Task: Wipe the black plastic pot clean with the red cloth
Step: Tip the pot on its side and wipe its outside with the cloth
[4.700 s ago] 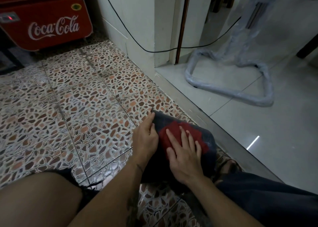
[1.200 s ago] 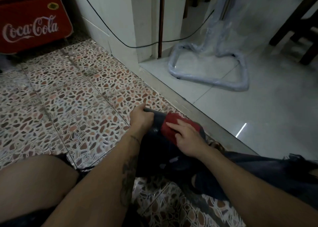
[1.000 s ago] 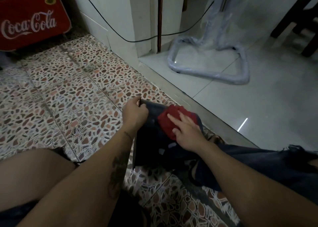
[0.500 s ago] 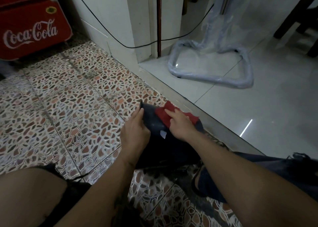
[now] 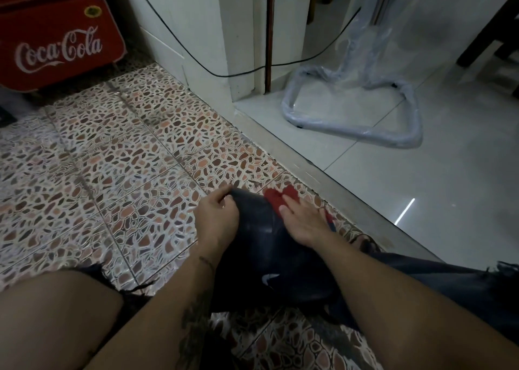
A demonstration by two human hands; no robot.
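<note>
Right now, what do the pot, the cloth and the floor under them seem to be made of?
Black pot: looks like smooth moulded plastic, with a dull sheen along its curved wall.
Red cloth: soft fabric, matte, bunched and creased under the right hand; the weave is too small to tell.
Patterned floor: probably glazed ceramic tile, with straight grout lines and a pebble print that catches light.

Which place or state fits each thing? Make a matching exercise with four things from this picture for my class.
Things:
1. left hand
2. red cloth
3. red Coca-Cola cooler
4. plastic-wrapped metal frame

Places or states:
A. stands on the pale glossy floor
B. far left, behind the pebble-patterned tiles
C. grips the rim of the black plastic pot
D. pressed on the pot under the right hand

Pairs: 1-C, 2-D, 3-B, 4-A
</note>
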